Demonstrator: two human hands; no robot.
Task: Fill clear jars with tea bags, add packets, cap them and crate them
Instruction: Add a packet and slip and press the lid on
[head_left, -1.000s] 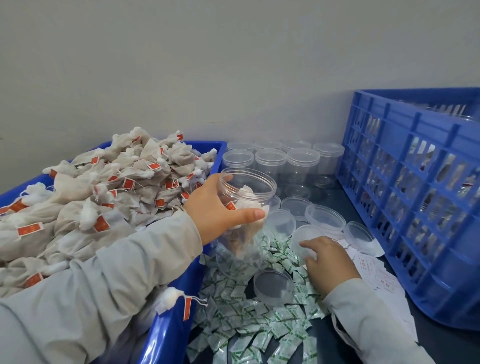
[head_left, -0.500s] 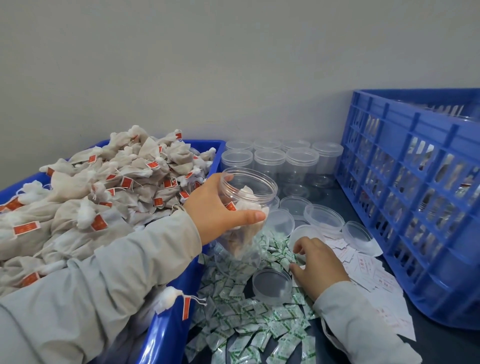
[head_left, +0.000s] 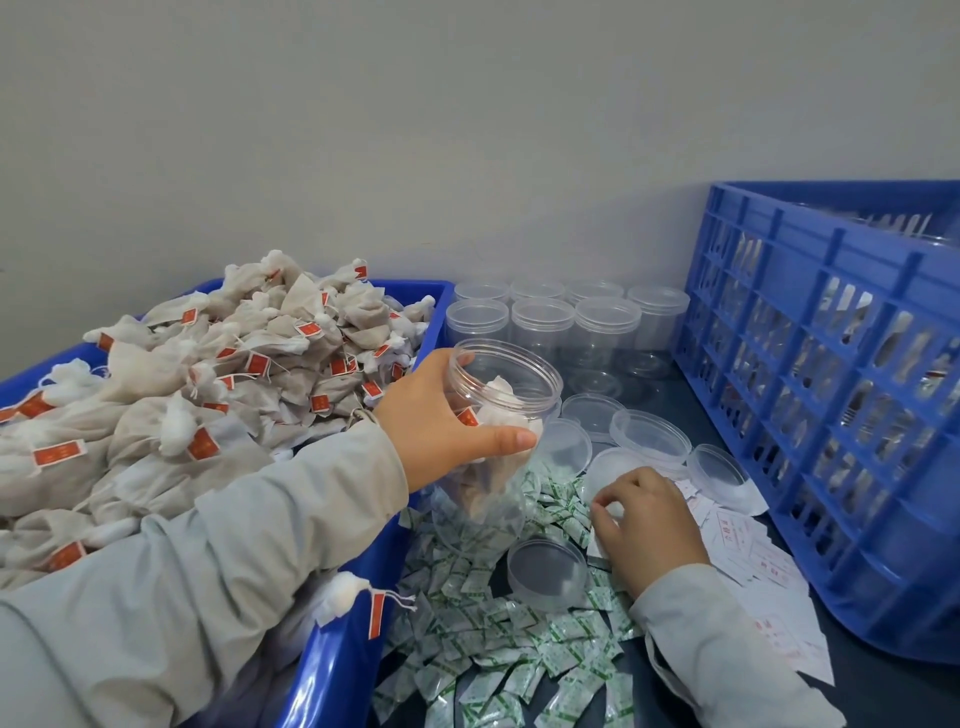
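Left hand (head_left: 441, 421) grips the jar (head_left: 498, 431) by its neck, upright, mouth open, tea bags inside, held over the green packets (head_left: 498, 639) on the surface. Right hand (head_left: 649, 519), curled, pinches at something small among the white packets (head_left: 753, 561), what exactly I cannot tell. The jar sits just left of and above that hand, so the drop looks like a short lift up and leftward.

From my feed, both arms wear long pale grey sleeves of smooth, lightly creased fabric. The left sleeve (head_left: 218, 561) ends at the wrist; the right sleeve (head_left: 722, 649) matches it. Both hands are bare.
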